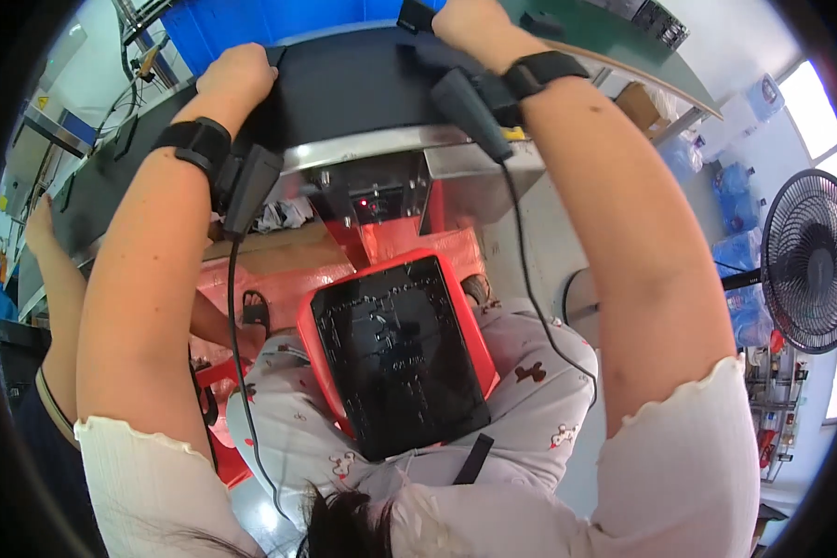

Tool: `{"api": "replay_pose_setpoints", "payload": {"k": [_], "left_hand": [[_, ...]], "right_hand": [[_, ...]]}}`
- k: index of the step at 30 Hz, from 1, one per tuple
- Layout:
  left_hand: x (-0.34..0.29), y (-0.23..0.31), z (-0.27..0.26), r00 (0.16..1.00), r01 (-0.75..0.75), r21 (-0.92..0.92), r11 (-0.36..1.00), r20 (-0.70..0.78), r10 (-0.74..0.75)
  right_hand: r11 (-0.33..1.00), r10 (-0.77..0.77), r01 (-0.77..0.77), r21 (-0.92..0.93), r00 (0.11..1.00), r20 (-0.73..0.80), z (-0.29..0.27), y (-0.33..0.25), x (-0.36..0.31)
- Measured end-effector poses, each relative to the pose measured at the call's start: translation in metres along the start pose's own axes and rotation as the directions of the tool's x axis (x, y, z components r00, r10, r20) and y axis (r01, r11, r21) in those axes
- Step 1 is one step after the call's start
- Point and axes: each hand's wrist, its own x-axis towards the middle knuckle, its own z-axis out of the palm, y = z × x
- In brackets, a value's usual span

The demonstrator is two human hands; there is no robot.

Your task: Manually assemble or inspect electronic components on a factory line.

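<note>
My left hand (pixel 237 76) is closed over the far left part of a black conveyor belt (pixel 344 88). A thin dark edge shows beside its fingers, too little to name. At the belt's far right, my right hand (pixel 474 26) is closed around a small black block-like part (pixel 417 16), its fingers partly out of sight. Each wrist wears a black strap with a cabled black device, the left device (pixel 254 191) and the right device (pixel 471 112). Between my knees a glossy black panel (pixel 395 363) lies in a red container (pixel 309 330).
A blue bin (pixel 251 28) stands behind the belt, and a green tabletop (pixel 614 51) lies at the far right. Another person's hand (pixel 39 225) is at the belt's left. A black fan (pixel 806 260) and several water bottles (pixel 737 200) stand to the right.
</note>
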Motion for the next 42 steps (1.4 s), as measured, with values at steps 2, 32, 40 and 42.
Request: {"api": "replay_pose_setpoints", "payload": {"k": [2, 32, 40, 42], "left_hand": [[-0.009, -0.005, -0.007, 0.999, -0.046, 0.009, 0.999, -0.012, 0.046], [-0.306, 0.011, 0.137, 0.963, -0.196, -0.518, 0.832, 0.057, 0.263], [-0.312, 0.004, 0.118, 0.827, -0.518, -0.391, 0.761, -0.002, 0.562], [-0.328, 0.007, 0.133, 0.760, -0.571, -0.334, 0.750, 0.131, 0.637]], "right_hand": [[0.974, -0.201, 0.212, 0.086, 0.972, -0.122, -0.006, 0.007, -0.014], [0.654, -0.316, -0.217, 0.725, 0.792, 0.522, -0.059, -0.043, -0.179], [0.883, -0.136, -0.091, 0.460, 0.889, 0.437, -0.027, -0.088, -0.047], [0.959, -0.230, 0.161, 0.234, 0.925, 0.304, 0.000, -0.097, -0.008]]}}
